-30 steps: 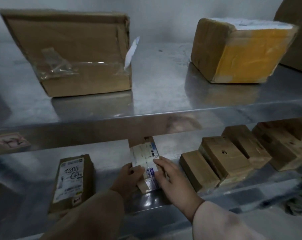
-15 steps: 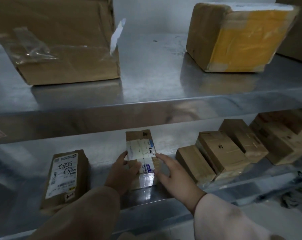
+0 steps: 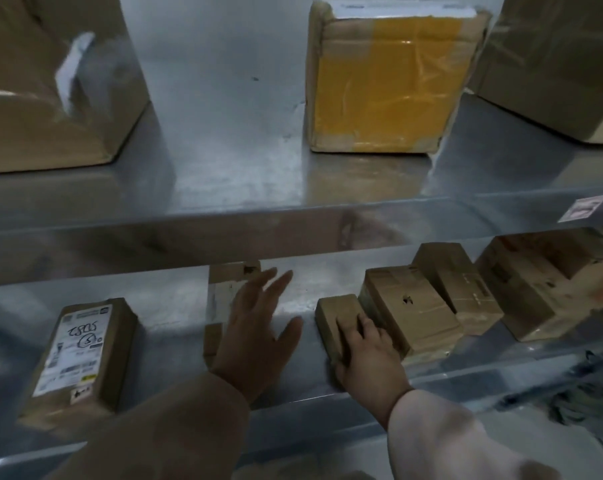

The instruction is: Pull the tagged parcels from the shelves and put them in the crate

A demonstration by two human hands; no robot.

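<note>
On the lower metal shelf (image 3: 175, 306) a small labelled parcel (image 3: 223, 289) lies in the middle, mostly hidden behind my left hand (image 3: 255, 334). That hand hovers over it with fingers spread and straight, holding nothing. My right hand (image 3: 365, 355) lies on the leftmost small brown box (image 3: 334, 313) of a row, fingers curled over its top and near edge. Another parcel with a white handwritten label (image 3: 81, 351) lies at the left of the same shelf. No crate is in view.
Several more small brown boxes (image 3: 431, 306) lean in a row to the right. The upper shelf (image 3: 230, 168) carries a large carton (image 3: 43, 98) at left, a yellow-taped box (image 3: 386, 81) in the middle and another carton (image 3: 552, 64) at right.
Both hands let go of the middle labelled parcel. My right hand moved right onto the small brown box; my left hand lifted and opened above the parcel. The view moved closer.
</note>
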